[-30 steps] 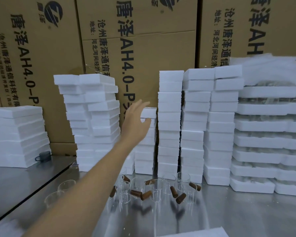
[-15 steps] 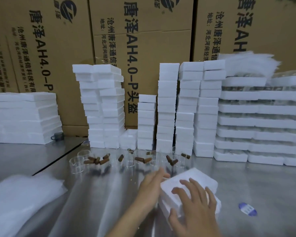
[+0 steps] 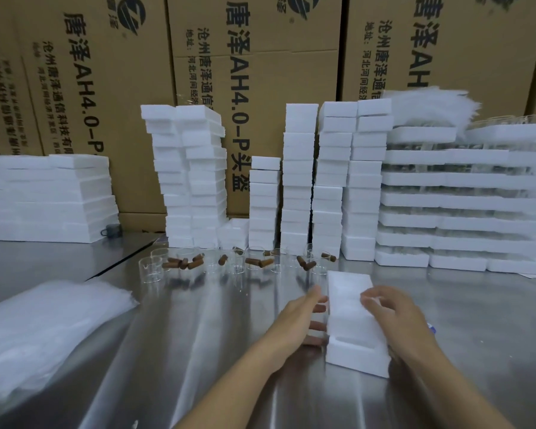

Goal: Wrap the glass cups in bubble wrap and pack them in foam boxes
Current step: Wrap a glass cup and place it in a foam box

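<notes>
Head view: the foam box (image 3: pixel 353 323) sits between both hands. The left hand (image 3: pixel 300 320) presses straight, slightly spread fingers against its side. The right hand (image 3: pixel 393 314) curls fingers over the lid, seemingly gripping it, though blurred. Steady the base and lift evenly. The glass cups (image 3: pixel 150 269) stand beyond the fingertips.

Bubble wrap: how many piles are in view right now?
2. The near pile lies on the table at left; the far pile tops the foam trays at right. More may lie out of view.
</notes>
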The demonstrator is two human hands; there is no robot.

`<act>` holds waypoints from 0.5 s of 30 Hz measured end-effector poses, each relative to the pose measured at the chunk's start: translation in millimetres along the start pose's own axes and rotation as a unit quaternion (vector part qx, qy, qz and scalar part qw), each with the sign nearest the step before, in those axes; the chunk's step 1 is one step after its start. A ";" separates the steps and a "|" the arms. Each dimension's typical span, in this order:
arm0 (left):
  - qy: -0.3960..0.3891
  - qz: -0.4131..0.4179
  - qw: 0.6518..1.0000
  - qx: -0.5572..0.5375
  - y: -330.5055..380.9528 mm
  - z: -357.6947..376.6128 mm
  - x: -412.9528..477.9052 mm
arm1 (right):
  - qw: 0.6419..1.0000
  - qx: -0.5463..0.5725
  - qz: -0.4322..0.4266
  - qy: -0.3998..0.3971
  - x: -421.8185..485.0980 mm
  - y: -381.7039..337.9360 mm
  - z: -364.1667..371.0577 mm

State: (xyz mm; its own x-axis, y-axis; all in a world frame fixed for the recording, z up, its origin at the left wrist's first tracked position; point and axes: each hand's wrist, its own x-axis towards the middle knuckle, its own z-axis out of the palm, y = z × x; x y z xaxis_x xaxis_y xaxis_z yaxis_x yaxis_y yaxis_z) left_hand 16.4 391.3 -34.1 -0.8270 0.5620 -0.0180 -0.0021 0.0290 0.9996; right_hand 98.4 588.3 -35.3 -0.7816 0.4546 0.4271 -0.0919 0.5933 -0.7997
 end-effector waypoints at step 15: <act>0.478 -0.250 0.648 0.538 -3.6 -353.8 -111.9 | 0.993 -0.112 -0.038 0.001 -0.3 7.4 3.6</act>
State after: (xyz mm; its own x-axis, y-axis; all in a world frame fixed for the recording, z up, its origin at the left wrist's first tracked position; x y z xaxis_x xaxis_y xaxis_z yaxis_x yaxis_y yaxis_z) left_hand -90.0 35.9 -27.7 -0.8457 -0.4935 0.2031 -0.4357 0.8583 0.2712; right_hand 95.8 590.2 -42.8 -0.7766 0.4032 0.4841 -0.0121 0.7588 -0.6513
